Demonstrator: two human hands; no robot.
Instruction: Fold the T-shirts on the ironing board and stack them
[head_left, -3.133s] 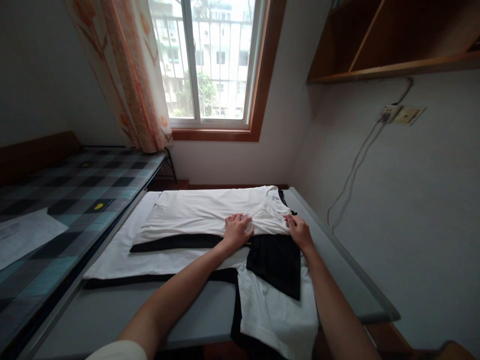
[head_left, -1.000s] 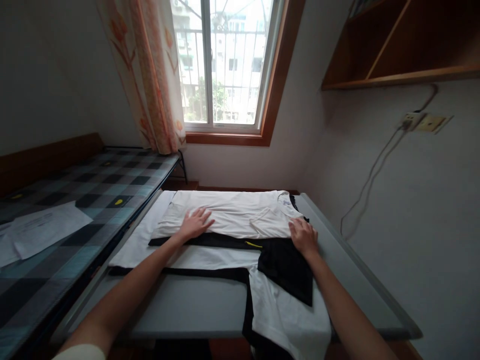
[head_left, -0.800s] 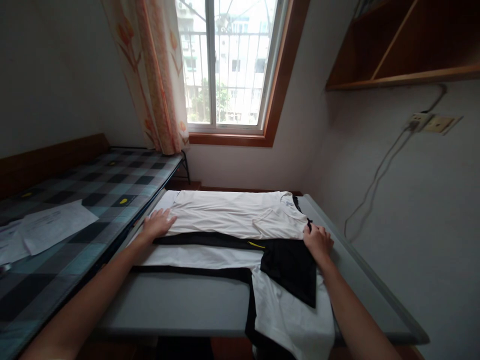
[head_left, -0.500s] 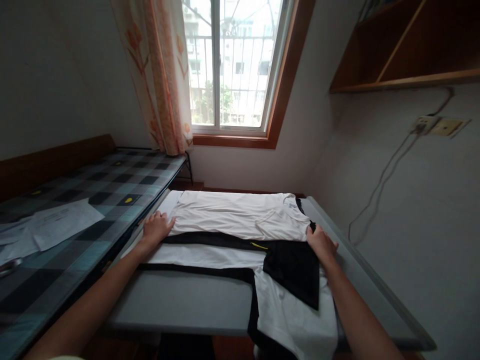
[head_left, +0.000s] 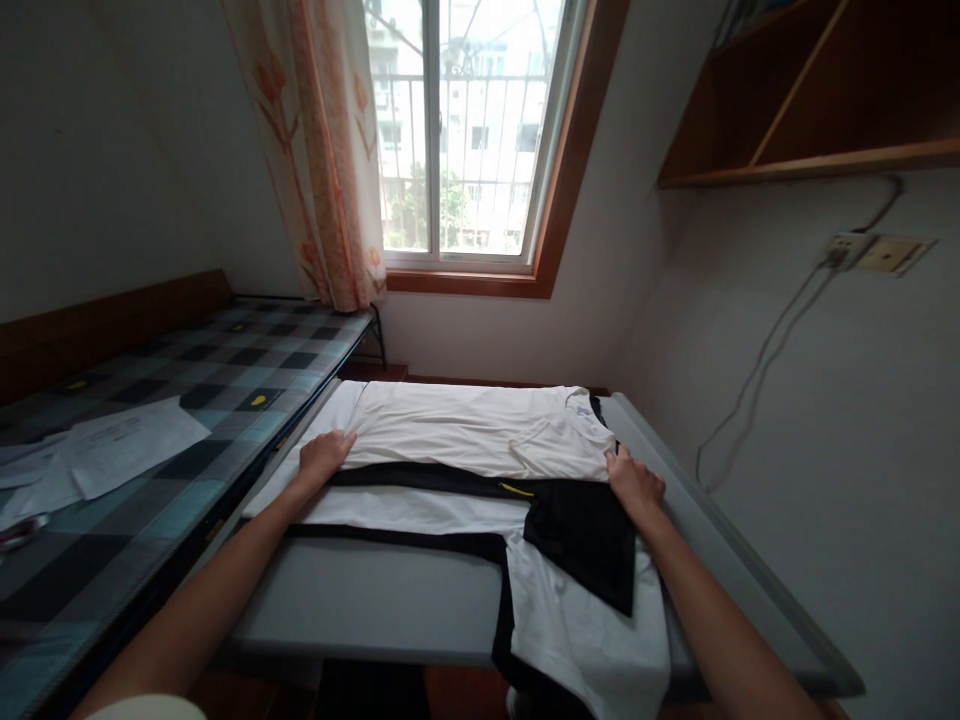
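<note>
A white T-shirt (head_left: pixel 457 425) lies on the grey table top, its neckline towards the right and part of it folded over. My left hand (head_left: pixel 325 458) is closed on the near edge of its left end. At the shoulder beside the neckline, my right hand (head_left: pixel 636 482) pinches the fabric. Under and in front of the T-shirt spreads a black-and-white garment (head_left: pixel 577 545) with a thin yellow stripe. One white, black-edged part of that garment hangs over the near table edge.
The grey table (head_left: pixel 375 595) stands between the right wall and a bed with a checked mattress (head_left: pixel 172 360). Loose papers (head_left: pixel 135 445) lie on the mattress. A curtained window is ahead. A wooden shelf (head_left: pixel 825 160) and a socket with a cable (head_left: pixel 780 330) are on the right wall.
The fingers of my left hand, spread before, have closed on the T-shirt's edge. My right hand has shifted slightly left, still holding the shoulder.
</note>
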